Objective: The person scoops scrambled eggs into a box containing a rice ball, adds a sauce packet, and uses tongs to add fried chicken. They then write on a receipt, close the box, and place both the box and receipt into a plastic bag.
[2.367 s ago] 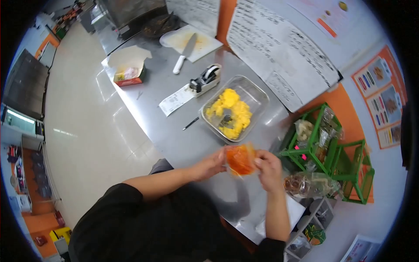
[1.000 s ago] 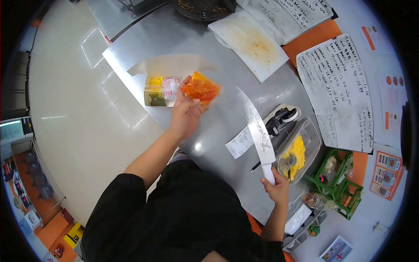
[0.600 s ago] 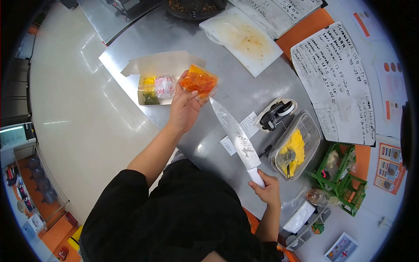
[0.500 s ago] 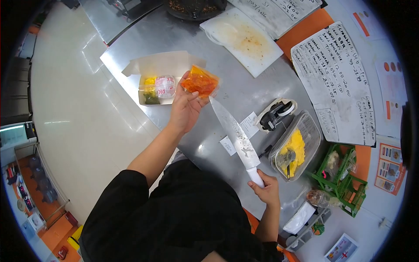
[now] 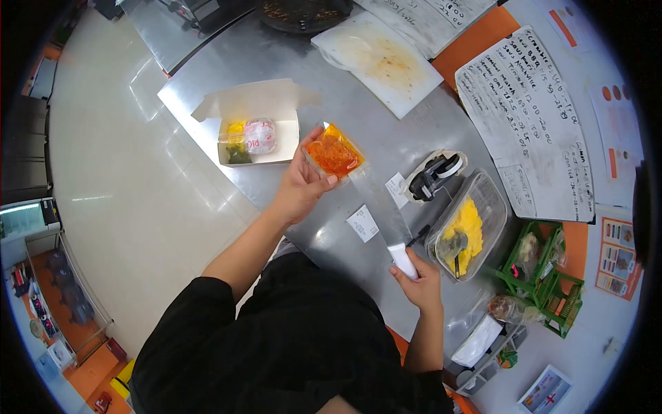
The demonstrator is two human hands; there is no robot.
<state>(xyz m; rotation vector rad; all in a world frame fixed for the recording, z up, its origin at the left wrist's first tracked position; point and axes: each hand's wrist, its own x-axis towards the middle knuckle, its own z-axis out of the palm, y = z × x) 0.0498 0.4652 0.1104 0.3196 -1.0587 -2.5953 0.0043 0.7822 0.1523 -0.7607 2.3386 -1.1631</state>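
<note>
My left hand (image 5: 303,186) holds a clear packet of orange-red sauce (image 5: 334,153) between thumb and fingers, above the steel table. In my right hand (image 5: 422,281) is the white handle of a large knife (image 5: 402,261); its blade, blurred, points up toward the packet. Left of the packet stands an open white box (image 5: 286,134) with a wrapped round item (image 5: 261,136), something yellow and something green inside. Two paper slips (image 5: 363,223) lie near the blade.
A tape dispenser (image 5: 434,176) and a clear tub of yellow food (image 5: 472,231) are on the right. A stained white cutting board (image 5: 396,69) lies farther back, beside a dark round pan (image 5: 303,15). Green baskets (image 5: 538,269) stand at the far right.
The packet in my left hand has moved right and toward me, away from the box. The knife in my right hand has shifted slightly, and its blade now looks blurred.
</note>
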